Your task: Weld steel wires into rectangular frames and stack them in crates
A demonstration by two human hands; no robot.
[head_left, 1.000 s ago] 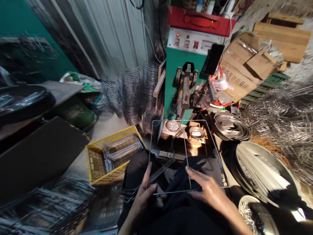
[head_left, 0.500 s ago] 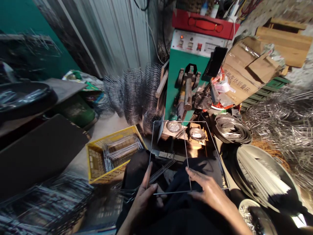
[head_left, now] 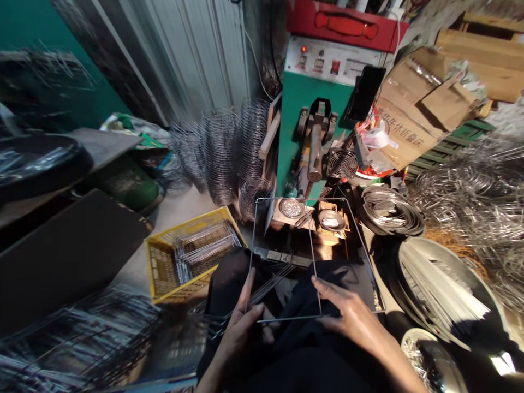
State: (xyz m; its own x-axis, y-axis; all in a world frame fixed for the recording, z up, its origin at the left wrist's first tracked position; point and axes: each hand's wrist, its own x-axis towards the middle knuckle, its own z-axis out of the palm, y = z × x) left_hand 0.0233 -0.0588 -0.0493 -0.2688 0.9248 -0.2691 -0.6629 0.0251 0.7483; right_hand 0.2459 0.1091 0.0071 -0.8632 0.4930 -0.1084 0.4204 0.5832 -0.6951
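A thin rectangular wire frame (head_left: pixel 313 245) with one crossing wire is held over my lap, its far edge near the green welding machine (head_left: pixel 301 131). My left hand (head_left: pixel 244 319) is closed round the frame's near left corner. Fingers and thumb of my right hand (head_left: pixel 344 311) grip the middle wire close to the near edge. Loose straight wires (head_left: pixel 274 284) lie across my dark-clothed legs. Beyond the frame sit a round dish of small metal pieces (head_left: pixel 292 207) and a second shallow dish (head_left: pixel 331 220) below the machine's electrode arm (head_left: pixel 315 155).
A yellow crate (head_left: pixel 196 218) with wire frames stands at left. Stacked wire rings (head_left: pixel 221 158) rise behind it. On the right are a coil of metal strip (head_left: pixel 391 213), a large basin (head_left: pixel 413 248) of straight rods and a cardboard box (head_left: pixel 413 120). Wire racks (head_left: pixel 82 338) fill the lower left.
The camera view has shifted slightly, so the machine's top sits higher in the picture. Both hands keep their hold on the wire frame, which has barely moved.
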